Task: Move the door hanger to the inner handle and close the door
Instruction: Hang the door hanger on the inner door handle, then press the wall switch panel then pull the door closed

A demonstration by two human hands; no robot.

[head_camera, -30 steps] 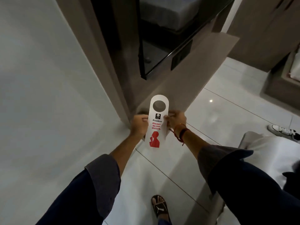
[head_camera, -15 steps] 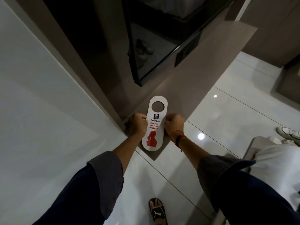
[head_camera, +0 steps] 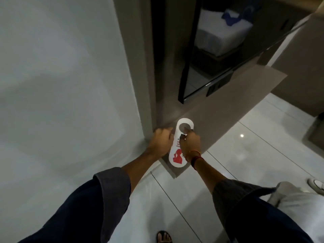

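A white door hanger (head_camera: 178, 156) with a round hole at its top and a red figure printed low down is held upright in front of the open grey-brown door (head_camera: 219, 116). My right hand (head_camera: 190, 142) grips its right edge below the hole, covering the red lettering. My left hand (head_camera: 162, 142) is closed at the hanger's left edge, near the door frame (head_camera: 140, 85). Whether the left fingers pinch the card is hidden. No door handle shows; my hands cover that spot.
A pale wall (head_camera: 61, 85) fills the left. Through the doorway stands a dark-framed mirror panel (head_camera: 191, 55) reflecting a bed. Glossy white floor tiles (head_camera: 254, 155) lie right. Another person's leg (head_camera: 294, 195) and white shoe (head_camera: 316, 184) are at the right edge. My sandalled foot (head_camera: 164, 236) is below.
The view has swung so the door frame stands more upright. My right hand has slid up across the hanger's face, covering the lettering. The hanger stays between both hands.
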